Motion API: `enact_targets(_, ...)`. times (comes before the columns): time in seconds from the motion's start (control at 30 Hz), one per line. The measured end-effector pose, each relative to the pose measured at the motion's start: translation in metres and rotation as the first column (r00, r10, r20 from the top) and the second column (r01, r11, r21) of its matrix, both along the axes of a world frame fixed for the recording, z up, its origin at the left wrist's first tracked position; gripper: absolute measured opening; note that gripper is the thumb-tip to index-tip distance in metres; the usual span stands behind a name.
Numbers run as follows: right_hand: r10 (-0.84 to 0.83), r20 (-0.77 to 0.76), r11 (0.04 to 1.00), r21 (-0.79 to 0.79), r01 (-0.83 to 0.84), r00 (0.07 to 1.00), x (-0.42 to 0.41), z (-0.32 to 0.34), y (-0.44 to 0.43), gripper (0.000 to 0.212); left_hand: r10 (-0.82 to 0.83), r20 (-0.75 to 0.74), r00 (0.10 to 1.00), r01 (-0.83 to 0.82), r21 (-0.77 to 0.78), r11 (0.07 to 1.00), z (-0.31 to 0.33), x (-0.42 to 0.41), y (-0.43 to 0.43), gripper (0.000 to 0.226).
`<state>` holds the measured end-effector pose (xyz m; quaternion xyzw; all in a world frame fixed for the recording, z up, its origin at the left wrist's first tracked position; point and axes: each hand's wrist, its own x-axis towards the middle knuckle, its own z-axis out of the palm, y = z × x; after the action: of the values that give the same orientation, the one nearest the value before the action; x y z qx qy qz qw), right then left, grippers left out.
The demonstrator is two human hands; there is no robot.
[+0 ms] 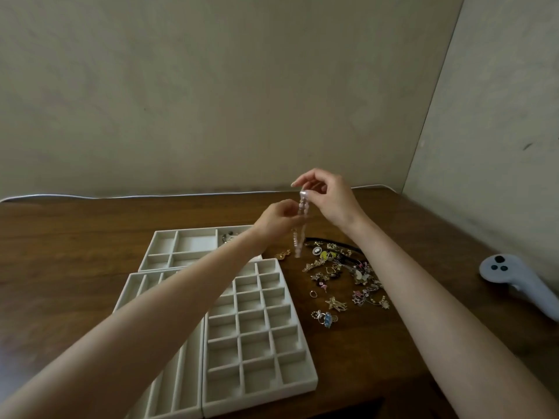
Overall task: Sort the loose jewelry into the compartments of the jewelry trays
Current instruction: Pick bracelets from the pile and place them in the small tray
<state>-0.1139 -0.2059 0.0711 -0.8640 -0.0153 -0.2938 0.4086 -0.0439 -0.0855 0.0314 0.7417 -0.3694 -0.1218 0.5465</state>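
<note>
Both forearms outstretched — right hand point(328, 199) pinches bead strand point(295, 241) high; left hand point(276, 217) pinches it lower

Setting: a room in a home, catalogued from where I sit.

1. Wooden counter point(75, 237), dark brown, with a household desk finish.
2. Two plain beige walls point(211, 86), meeting in a corner behind the counter's far right end.
3. White cable point(121, 195), running along the counter's back edge.
4. White handheld game controller point(514, 282), lying at the counter's right edge.
5. Cream jewelry trays point(260, 399) on the counter's left half, with loose jewelry point(338, 273) heaped at its middle. These are mixed personal trinkets.
</note>
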Motion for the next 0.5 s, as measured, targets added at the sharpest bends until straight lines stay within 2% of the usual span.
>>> enact_targets(0.03, 0.004, 0.014, 1.000, 0.029, -0.004, 1.000, 0.002, 0.002, 0.002, 0.020, 0.032, 0.015, 0.999, -0.032, -0.030, 0.999, 0.002, 0.001, 0.002, 0.010)
enact_targets(0.13, -0.005, 0.034, 0.993, 0.119, 0.001, 0.999, 0.007, 0.005, 0.005, 0.018, 0.153, 0.023, 0.988, -0.147, -0.159, 0.976, 0.004, 0.005, 0.012, 0.018)
enact_targets(0.27, 0.013, 0.026, 0.982, 0.188, -0.018, 1.000, 0.012, 0.003, 0.011, 0.015, 0.184, -0.017, 0.983, -0.182, -0.263, 0.948, 0.008, 0.011, 0.028, 0.022)
enact_targets(0.33, 0.026, 0.024, 0.978, 0.209, -0.030, 0.999, 0.014, 0.001, 0.016, 0.015, 0.122, -0.090, 0.989, -0.140, -0.246, 0.959, 0.013, 0.012, 0.035, 0.025)
enact_targets(0.43, 0.053, 0.040, 0.958, 0.280, -0.062, 0.998, 0.016, 0.001, 0.024, 0.015, -0.100, -0.209, 0.973, 0.070, -0.149, 0.986, 0.015, 0.003, 0.041, 0.022)
enact_targets(0.5, 0.071, 0.052, 0.945, 0.318, -0.084, 0.996, 0.017, 0.003, 0.030, 0.015, -0.206, -0.321, 0.924, 0.195, -0.067, 0.978, 0.011, -0.004, 0.044, 0.029)
